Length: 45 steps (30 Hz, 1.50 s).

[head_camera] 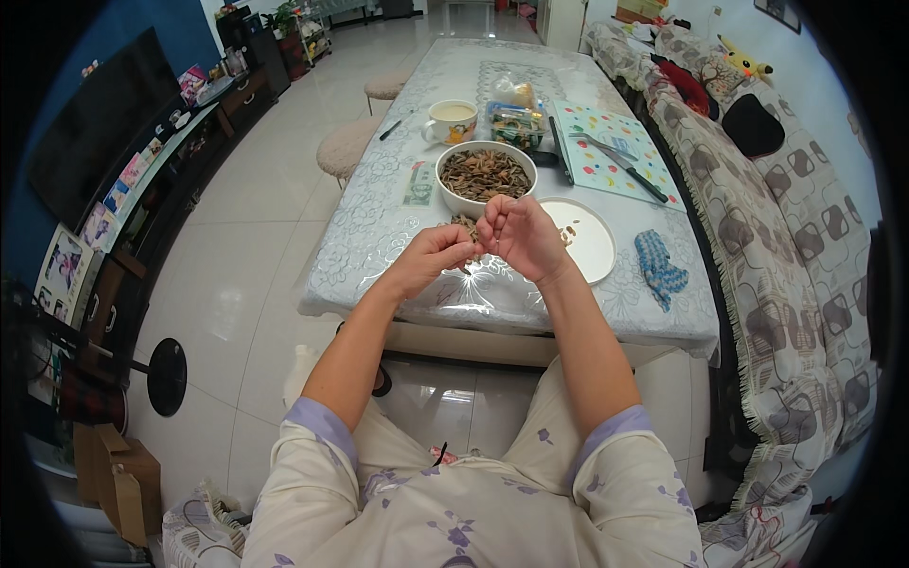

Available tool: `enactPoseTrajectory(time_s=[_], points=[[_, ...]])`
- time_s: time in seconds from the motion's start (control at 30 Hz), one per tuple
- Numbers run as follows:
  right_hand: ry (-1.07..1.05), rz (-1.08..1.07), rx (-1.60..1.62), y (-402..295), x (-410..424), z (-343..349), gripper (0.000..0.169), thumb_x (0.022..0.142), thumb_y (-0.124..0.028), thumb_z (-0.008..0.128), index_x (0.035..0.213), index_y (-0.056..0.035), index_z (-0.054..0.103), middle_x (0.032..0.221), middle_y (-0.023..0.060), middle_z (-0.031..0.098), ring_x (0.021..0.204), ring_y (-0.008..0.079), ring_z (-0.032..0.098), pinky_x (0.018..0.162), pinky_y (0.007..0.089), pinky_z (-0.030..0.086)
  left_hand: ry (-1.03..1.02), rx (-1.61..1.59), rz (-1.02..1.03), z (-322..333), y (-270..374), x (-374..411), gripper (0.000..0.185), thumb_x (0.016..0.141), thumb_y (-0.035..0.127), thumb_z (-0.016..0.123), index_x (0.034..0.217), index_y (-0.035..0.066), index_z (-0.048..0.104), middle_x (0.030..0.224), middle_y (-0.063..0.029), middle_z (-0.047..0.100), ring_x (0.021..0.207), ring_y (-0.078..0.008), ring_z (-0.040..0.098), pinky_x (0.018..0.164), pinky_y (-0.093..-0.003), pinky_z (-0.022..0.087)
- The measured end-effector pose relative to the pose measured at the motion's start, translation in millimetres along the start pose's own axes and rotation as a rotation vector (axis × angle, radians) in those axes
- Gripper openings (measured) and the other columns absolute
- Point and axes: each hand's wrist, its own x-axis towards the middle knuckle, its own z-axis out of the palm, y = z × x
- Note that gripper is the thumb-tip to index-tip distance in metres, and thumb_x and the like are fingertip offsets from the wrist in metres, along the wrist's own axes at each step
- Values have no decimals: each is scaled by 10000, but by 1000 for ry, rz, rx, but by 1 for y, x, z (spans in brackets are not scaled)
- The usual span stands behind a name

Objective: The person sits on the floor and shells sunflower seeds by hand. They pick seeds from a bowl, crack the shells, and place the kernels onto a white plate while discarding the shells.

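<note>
My left hand [434,257] and my right hand [522,234] meet fingertip to fingertip over the near part of the table, their fingers curled. Whatever lies between the fingertips is too small to make out. Just beyond them stands a white bowl [442,186] filled with brown, elongated seeds or pods [484,174]. Under and behind my fingers, a small heap of similar brown pieces [465,226] rests on the tablecloth. Right of my right hand, partly covered by it, a white plate [593,245] carries a few small light-brown bits.
A banknote [420,186] lies left of the bowl. Behind stand a mug [452,128] with a pale drink and a clear plastic box [516,126]. A glass cutting board [603,153] bears a knife [639,177] and fork. A blue crocheted cloth [659,268] lies right of the plate.
</note>
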Motion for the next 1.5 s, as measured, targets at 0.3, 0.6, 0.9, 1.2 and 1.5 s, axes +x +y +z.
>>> enactPoseTrajectory(time_s=[0.3, 0.6, 0.9, 1.2, 1.5], points=[[34, 0, 40, 1, 3, 2, 229, 809, -255, 413, 756, -44, 484, 688, 90, 531, 619, 182, 510, 624, 306, 451, 20, -87, -39, -2, -8, 1, 149, 876, 165, 541, 792, 42, 538, 707, 35, 481, 627, -45, 381, 561, -187, 320], [52, -7, 29, -6, -1, 1, 238, 799, -258, 404, 756, -38, 482, 688, 96, 527, 598, 186, 497, 689, 374, 493, 17, -106, -25, -4, -9, 1, 163, 882, 170, 534, 779, 44, 527, 696, 31, 471, 617, -46, 371, 555, -183, 317], [11, 10, 17, -9, -3, 1, 237, 804, -263, 412, 769, -38, 480, 708, 98, 534, 607, 178, 498, 704, 367, 495, 9, -45, -30, -6, -7, 1, 159, 863, 170, 557, 761, 50, 539, 678, 33, 497, 598, -40, 384, 538, -183, 326], [-63, 31, -18, -4, -1, -9, 265, 804, -298, 422, 805, -41, 484, 742, 97, 549, 656, 178, 533, 702, 353, 487, -23, -25, -50, -3, -3, 0, 145, 857, 165, 564, 774, 47, 550, 716, 29, 524, 633, -44, 419, 569, -186, 358], [-37, 41, -11, 0, 0, -2, 234, 808, -276, 443, 769, -49, 487, 698, 85, 543, 613, 164, 505, 660, 318, 470, -33, 5, -55, -3, -3, 1, 142, 853, 170, 570, 782, 48, 561, 725, 34, 522, 637, -45, 413, 576, -186, 353]])
